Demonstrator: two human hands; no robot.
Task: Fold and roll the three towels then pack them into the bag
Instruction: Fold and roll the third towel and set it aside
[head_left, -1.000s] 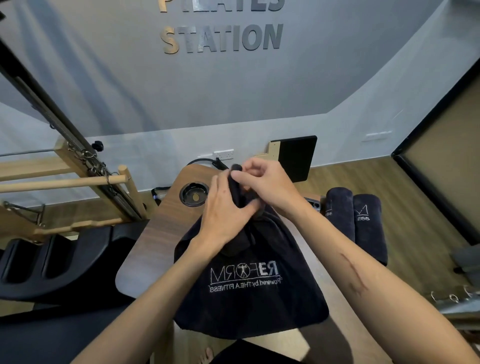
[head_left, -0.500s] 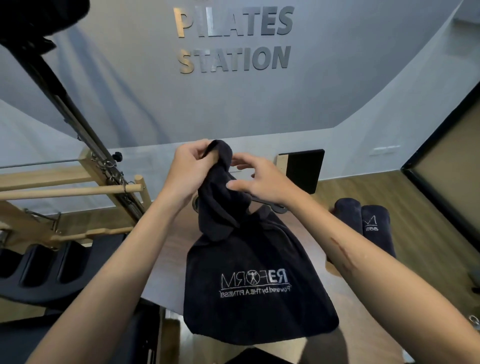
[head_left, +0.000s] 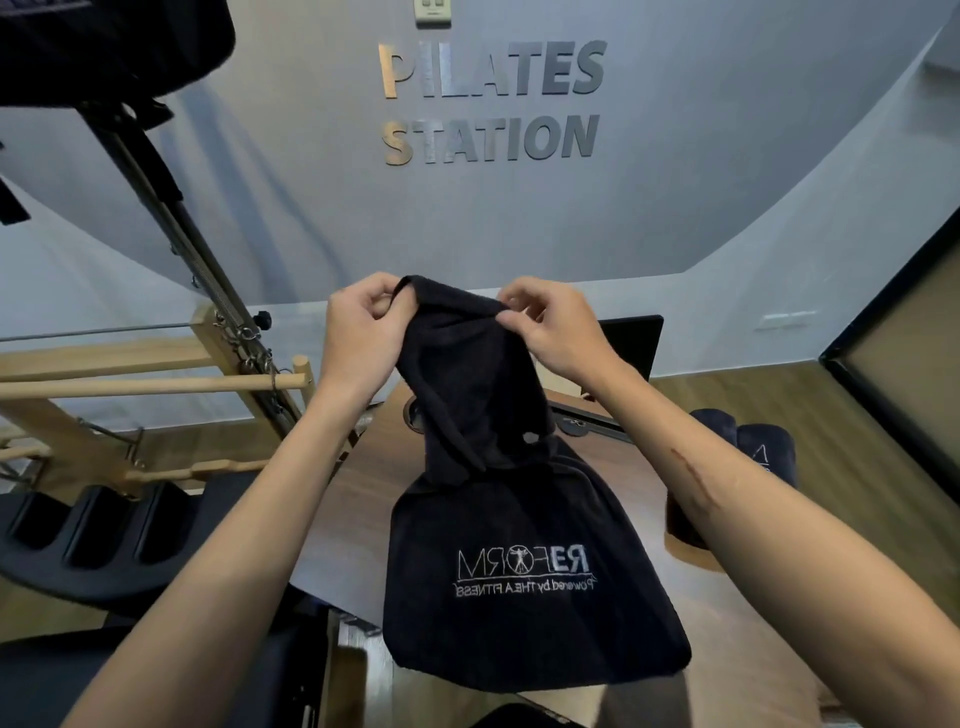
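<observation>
A dark navy towel (head_left: 519, 519) with white mirrored "REFORM" stitching hangs in front of me, bunched and twisted at the top. My left hand (head_left: 363, 332) pinches its upper left edge and my right hand (head_left: 550, 325) pinches its upper right edge, both raised above a wooden table (head_left: 353, 499). The towel's lower part drapes over the table's near side. Two rolled dark towels (head_left: 753, 452) lie side by side at the right, partly hidden by my right forearm. No bag shows in view.
Wooden Pilates equipment with bars, springs and black pads (head_left: 104, 530) stands at the left. A round grommet hole (head_left: 413, 413) sits in the table top. A black panel (head_left: 631, 343) leans on the far wall. Wood floor lies at the right.
Both hands lifted the towel's top from table level up in front of the wall, then spread apart along its upper edge. The towel now hangs longer.
</observation>
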